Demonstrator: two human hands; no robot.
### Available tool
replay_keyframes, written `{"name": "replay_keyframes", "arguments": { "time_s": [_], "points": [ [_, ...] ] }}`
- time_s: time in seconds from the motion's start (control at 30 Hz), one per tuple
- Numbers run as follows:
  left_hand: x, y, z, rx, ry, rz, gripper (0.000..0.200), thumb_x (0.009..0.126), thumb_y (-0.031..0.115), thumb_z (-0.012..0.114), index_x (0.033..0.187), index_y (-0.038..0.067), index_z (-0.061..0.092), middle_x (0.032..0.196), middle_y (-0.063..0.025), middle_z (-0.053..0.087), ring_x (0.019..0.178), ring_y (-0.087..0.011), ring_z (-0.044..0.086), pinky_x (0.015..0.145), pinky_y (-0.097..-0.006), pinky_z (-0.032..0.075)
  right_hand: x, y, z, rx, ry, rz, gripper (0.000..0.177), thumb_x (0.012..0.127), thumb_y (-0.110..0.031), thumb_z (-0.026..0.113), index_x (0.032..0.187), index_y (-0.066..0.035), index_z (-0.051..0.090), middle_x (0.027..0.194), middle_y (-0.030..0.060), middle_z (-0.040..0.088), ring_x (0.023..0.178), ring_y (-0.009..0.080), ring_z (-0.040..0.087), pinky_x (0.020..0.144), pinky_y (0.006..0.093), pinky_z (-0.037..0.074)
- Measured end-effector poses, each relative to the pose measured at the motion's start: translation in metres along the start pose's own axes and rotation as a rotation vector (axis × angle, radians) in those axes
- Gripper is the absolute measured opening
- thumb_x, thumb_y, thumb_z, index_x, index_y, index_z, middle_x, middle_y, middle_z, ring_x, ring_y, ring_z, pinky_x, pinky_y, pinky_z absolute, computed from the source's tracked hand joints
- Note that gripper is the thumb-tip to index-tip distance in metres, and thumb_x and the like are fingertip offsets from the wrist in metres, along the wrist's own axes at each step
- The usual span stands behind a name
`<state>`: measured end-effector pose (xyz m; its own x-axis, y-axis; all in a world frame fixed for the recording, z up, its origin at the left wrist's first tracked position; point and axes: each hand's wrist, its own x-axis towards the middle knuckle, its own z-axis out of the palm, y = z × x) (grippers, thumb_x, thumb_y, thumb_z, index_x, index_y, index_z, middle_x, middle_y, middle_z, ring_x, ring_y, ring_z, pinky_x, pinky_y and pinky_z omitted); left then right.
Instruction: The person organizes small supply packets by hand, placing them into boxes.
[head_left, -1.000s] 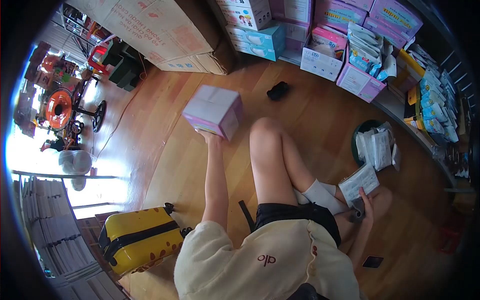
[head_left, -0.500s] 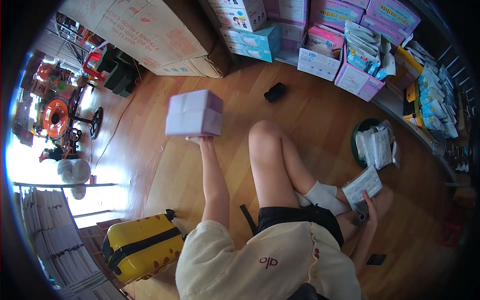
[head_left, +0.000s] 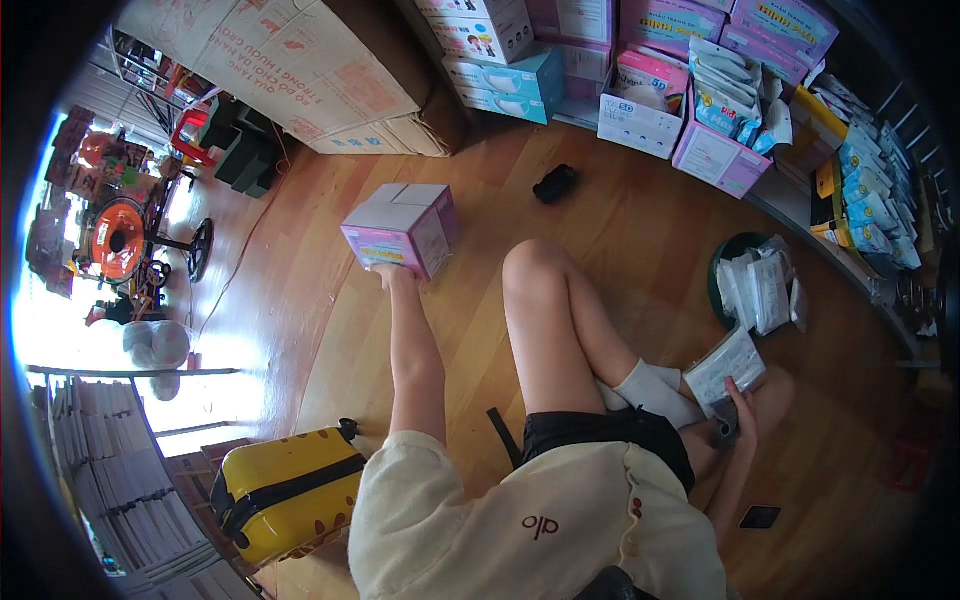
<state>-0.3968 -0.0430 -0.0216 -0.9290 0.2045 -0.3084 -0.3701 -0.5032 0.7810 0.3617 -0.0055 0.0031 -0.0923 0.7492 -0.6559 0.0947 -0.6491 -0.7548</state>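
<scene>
At arm's length, my left hand [head_left: 390,274] grips the lower near edge of a pink-and-white cardboard box [head_left: 398,218]. Its flaps are closed on top, and some of my fingers are hidden against it. Over my crossed leg, my right hand [head_left: 743,412] is closed around a white packet in clear plastic [head_left: 722,372]. A small grey item [head_left: 727,430], whose kind I cannot make out, lies against that palm. Beyond the packet, a dark green round tub [head_left: 717,275] holds several similar white packets [head_left: 757,290].
Mask boxes [head_left: 510,85] and a white carton of packs [head_left: 640,120] line the far shelf. A large brown carton [head_left: 330,80] stands at the far left. Nearer are a yellow suitcase [head_left: 290,490], a black object [head_left: 555,184] and a phone-like slab [head_left: 760,517] on the floor.
The box has come down and turned, so its top and printed near side now show. My left hand moved slightly left with it. My right hand still holds the packet.
</scene>
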Motion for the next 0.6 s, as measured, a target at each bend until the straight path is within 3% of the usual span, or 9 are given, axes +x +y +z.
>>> {"name": "replay_keyframes", "arguments": {
  "time_s": [0.13, 0.4, 0.47, 0.57, 0.6],
  "points": [
    [0.004, 0.005, 0.000, 0.025, 0.015, 0.029, 0.085, 0.091, 0.069, 0.037, 0.136, -0.002, 0.043, 0.131, -0.0155, 0.052, 0.116, -0.0311, 0.054, 0.099, -0.0470, 0.045, -0.016, -0.011, 0.006, 0.042, 0.028, 0.016, 0.060, 0.085, -0.035, 0.072, 0.125, 0.006, 0.051, 0.116, 0.0115, 0.060, 0.101, 0.0188, 0.059, 0.086, 0.0298, 0.047],
    [0.008, 0.015, 0.017, 0.139, 0.089, 0.227, 0.087, 0.090, 0.069, 0.040, 0.135, -0.005, 0.043, 0.130, -0.0167, 0.053, 0.114, -0.0313, 0.056, 0.097, -0.0478, 0.047, -0.019, -0.014, 0.012, 0.134, -0.043, -0.009, 0.054, 0.086, -0.032, 0.071, 0.124, 0.002, 0.052, 0.110, 0.0079, 0.063, 0.097, 0.0166, 0.061, 0.083, 0.0279, 0.048],
    [-0.004, 0.026, 0.045, 0.132, 0.032, 0.310, 0.088, 0.090, 0.069, 0.041, 0.135, -0.006, 0.043, 0.130, -0.0170, 0.053, 0.114, -0.0313, 0.056, 0.097, -0.0480, 0.047, -0.017, -0.010, 0.008, 0.156, -0.040, -0.029, 0.052, 0.087, -0.032, 0.070, 0.123, 0.002, 0.054, 0.109, 0.0071, 0.063, 0.095, 0.0157, 0.062, 0.082, 0.0271, 0.048],
    [-0.094, 0.054, 0.116, 0.101, -0.115, 0.222, 0.079, 0.091, 0.064, 0.046, 0.128, -0.006, 0.050, 0.118, -0.0151, 0.059, 0.106, -0.0258, 0.059, 0.090, -0.0424, 0.050, -0.020, -0.016, 0.005, 0.182, -0.025, -0.047, 0.050, 0.086, -0.033, 0.071, 0.119, 0.002, 0.056, 0.105, 0.0067, 0.064, 0.091, 0.0146, 0.063, 0.078, 0.0264, 0.050],
    [-0.118, 0.054, 0.131, 0.256, -0.328, 0.327, 0.067, 0.090, 0.055, 0.055, 0.121, -0.005, 0.054, 0.110, -0.0121, 0.061, 0.099, -0.0219, 0.060, 0.084, -0.0384, 0.051, -0.022, -0.020, 0.007, 0.195, -0.017, -0.044, 0.050, 0.086, -0.033, 0.071, 0.117, 0.002, 0.057, 0.104, 0.0072, 0.065, 0.089, 0.0142, 0.063, 0.077, 0.0264, 0.051]
  ]
}}
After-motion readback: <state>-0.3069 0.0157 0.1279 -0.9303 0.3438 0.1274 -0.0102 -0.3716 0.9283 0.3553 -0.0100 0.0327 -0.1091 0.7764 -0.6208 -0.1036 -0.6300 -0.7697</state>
